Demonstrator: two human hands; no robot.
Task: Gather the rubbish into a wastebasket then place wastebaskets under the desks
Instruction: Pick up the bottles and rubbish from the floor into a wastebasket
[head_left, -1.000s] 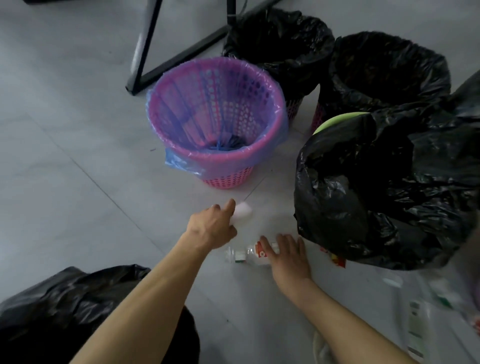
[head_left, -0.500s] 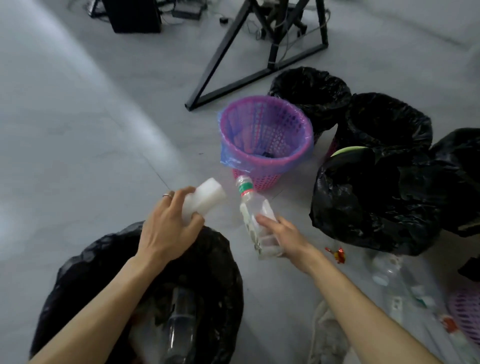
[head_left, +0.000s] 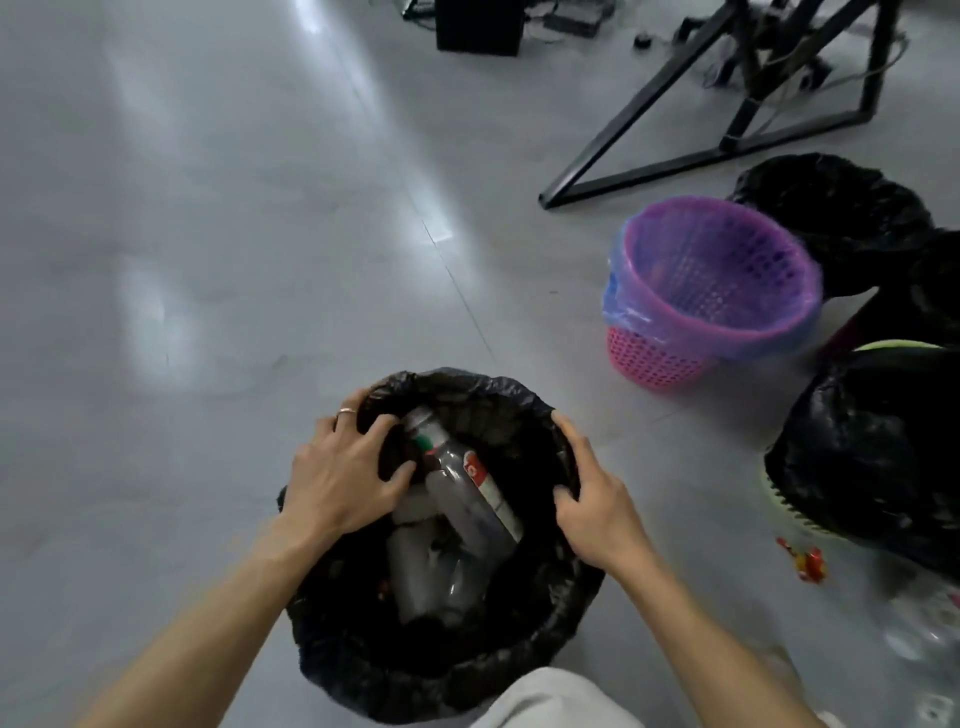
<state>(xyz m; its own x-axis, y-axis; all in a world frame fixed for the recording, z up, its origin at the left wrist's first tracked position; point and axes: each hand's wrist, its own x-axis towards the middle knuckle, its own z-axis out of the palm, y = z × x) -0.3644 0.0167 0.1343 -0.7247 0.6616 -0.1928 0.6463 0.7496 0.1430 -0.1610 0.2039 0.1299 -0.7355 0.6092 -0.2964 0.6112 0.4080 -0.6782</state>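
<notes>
Black plastic lines the wastebasket (head_left: 322, 639) at six o'clock in your view, right against your pale-clad knee (head_left: 545, 701). Both of your hands are on its rim. Your left hand (head_left: 343, 478) sits at the basket's ten o'clock, its fingers spread and curled over the liner's edge so that the tips and the thumb dip into the mouth; a ring (head_left: 345, 412) shows on one finger. Your right hand (head_left: 592, 504) is at the basket's three o'clock, fingers bent over the rim and thumb closing on the liner from the inside.

Inside, a clear bottle (head_left: 467, 488) with a red label and a green band at its neck lies slanted, neck towards eleven o'clock, just beside your left thumb. Beneath it rest other pale plastic containers (head_left: 415, 566), too dim to tell apart.

At two o'clock stands a pink basket (head_left: 654, 358) with a blue liner, upright and well apart from yours. Behind it, at one o'clock, is a black-bagged basket (head_left: 831, 208). At three o'clock another basket (head_left: 872, 457) wears a loose black bag, a green rim showing at its top. A red wrapper (head_left: 805, 564) lies on the grey floor (head_left: 208, 260) near it, at four o'clock. A black metal frame (head_left: 649, 156) stands on the floor at one o'clock, and a dark box (head_left: 478, 26) at twelve.
</notes>
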